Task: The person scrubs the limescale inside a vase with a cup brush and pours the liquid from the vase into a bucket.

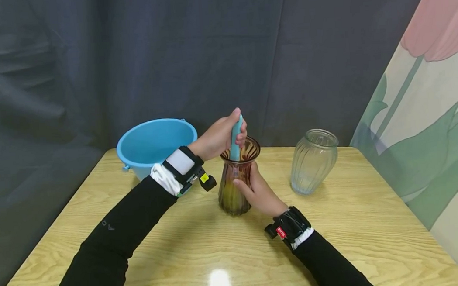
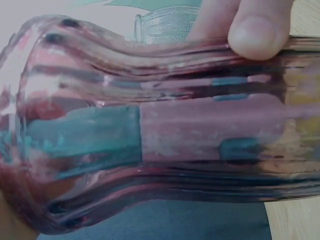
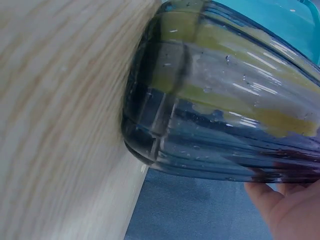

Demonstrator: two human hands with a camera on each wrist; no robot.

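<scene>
Pale wood grain covers the table (image 1: 203, 245), and near its middle stands the brown ribbed vase (image 1: 236, 183), upright. The right hand (image 1: 260, 191) wraps the vase's narrow waist from the near side, thumb across the front. Above it, the left hand (image 1: 220, 137) is curled round a turquoise brush handle (image 1: 235, 139) that drops straight down through the vase's mouth. The left wrist view shows what the head view does not: through the tinted glass the turquoise handle (image 2: 82, 135) runs inside the neck, and a fingertip (image 2: 257, 31) of the right hand presses the outside wall. The right wrist view shows only the vase's base (image 3: 150, 145) touching the table, yellowish patches low inside the glass, and part of the palm (image 3: 287, 207) at the picture's lower corner. Near the vase to its right stands a clear ribbed vase (image 1: 313, 160); well back on the left sits a blue basin (image 1: 154, 143), with a dark curtain (image 1: 192, 53) behind.
</scene>
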